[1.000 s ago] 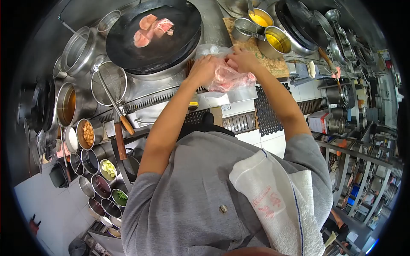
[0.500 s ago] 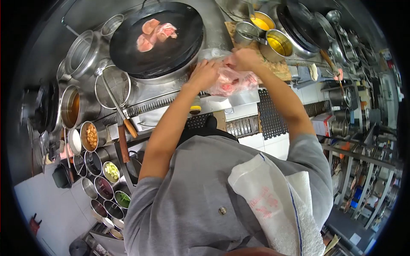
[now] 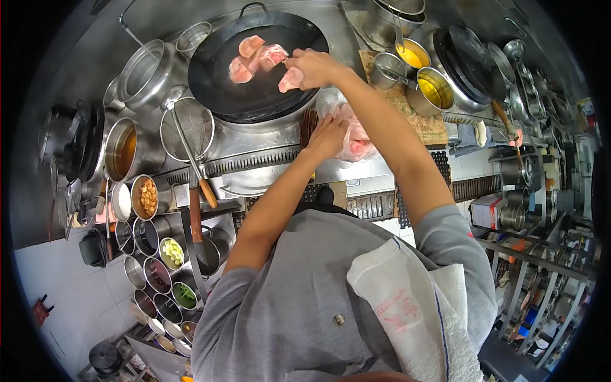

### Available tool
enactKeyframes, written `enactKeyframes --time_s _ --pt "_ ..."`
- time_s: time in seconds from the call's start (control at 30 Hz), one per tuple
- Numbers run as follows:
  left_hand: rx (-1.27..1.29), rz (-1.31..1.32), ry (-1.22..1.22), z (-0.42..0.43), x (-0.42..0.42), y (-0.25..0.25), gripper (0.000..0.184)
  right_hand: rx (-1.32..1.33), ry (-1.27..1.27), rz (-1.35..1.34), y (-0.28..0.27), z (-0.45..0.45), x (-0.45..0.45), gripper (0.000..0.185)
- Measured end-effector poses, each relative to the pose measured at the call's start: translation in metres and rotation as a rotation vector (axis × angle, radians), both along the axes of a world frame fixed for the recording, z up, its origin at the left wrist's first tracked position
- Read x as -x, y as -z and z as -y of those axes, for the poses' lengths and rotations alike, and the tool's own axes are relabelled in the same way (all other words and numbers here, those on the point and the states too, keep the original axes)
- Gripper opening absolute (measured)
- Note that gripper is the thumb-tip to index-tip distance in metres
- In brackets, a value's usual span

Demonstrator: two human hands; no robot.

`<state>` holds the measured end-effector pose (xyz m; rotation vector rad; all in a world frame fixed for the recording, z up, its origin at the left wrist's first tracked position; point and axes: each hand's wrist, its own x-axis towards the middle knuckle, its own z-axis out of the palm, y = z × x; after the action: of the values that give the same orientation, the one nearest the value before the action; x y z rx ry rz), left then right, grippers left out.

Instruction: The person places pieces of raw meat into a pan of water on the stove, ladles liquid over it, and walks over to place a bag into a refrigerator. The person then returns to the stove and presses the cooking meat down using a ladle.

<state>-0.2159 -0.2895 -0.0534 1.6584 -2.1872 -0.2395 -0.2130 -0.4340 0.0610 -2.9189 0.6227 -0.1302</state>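
Right hand [image 3: 314,69] is pinching pink meat piece [image 3: 291,80] over big black pan [image 3: 251,102]. Left hand [image 3: 328,136] is touching clear bag [image 3: 360,132] beside pan; cannot tell if it is gripping. More meat [image 3: 242,69] is lying in pan.

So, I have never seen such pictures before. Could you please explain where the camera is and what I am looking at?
There is no machine here, only a person's two bare hands. The pictures come from one camera worn on that person's head, looking forward and down. The right hand holds a piece of meat over a dark round pan, where other pink pieces lie. The left hand touches a clear plastic bag with pink meat inside. Further right stands a metal pot with yellow liquid.
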Motion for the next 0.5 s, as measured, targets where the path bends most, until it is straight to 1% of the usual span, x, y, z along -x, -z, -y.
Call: enactKeyframes --time_s 0.03,0.07,0.1,0.17,0.2,0.27,0.3,0.33,0.4,0.43,0.5 --pt "-0.004 0.001 0.020 -0.001 -0.003 0.000 0.029 -0.007 -0.003 -0.008 0.006 0.002 0.000 0.045" --pt "-0.012 -0.006 0.045 -0.004 -0.002 0.001 0.030 0.052 -0.054 0.113 0.011 0.006 0.008 0.037" --pt "-0.021 -0.022 0.059 -0.007 -0.002 0.000 0.030 0.044 -0.040 0.098 0.014 0.010 0.020 0.037" --pt "-0.039 -0.037 0.098 -0.008 -0.007 -0.006 0.037 -0.031 -0.055 0.273 0.012 0.019 0.051 0.033" --pt "0.002 -0.038 0.107 -0.010 -0.009 -0.001 0.037 -0.111 0.010 0.267 0.021 0.025 0.070 0.023" --pt "0.010 -0.071 0.117 -0.015 -0.011 -0.003 0.037 -0.233 0.216 -0.044 0.038 0.022 0.109 0.016" --pt "0.022 -0.097 0.125 -0.017 -0.013 -0.005 0.037 -0.347 0.203 -0.181 0.058 0.021 0.129 0.014" --pt "0.018 -0.099 0.127 -0.018 -0.015 -0.009 0.037 -0.462 0.191 -0.318 0.077 0.018 0.143 0.016" --pt "-0.014 -0.035 0.147 -0.021 -0.017 -0.018 0.038 -0.339 0.277 -0.382 0.092 -0.012 0.151 0.033" --pt "-0.020 -0.036 0.149 -0.021 -0.017 -0.019 0.038 -0.345 0.278 -0.382 0.107 -0.021 0.154 0.033" --pt "-0.025 0.004 0.155 -0.020 -0.018 -0.021 0.039 -0.365 0.435 -0.122 0.129 -0.036 0.156 0.050"
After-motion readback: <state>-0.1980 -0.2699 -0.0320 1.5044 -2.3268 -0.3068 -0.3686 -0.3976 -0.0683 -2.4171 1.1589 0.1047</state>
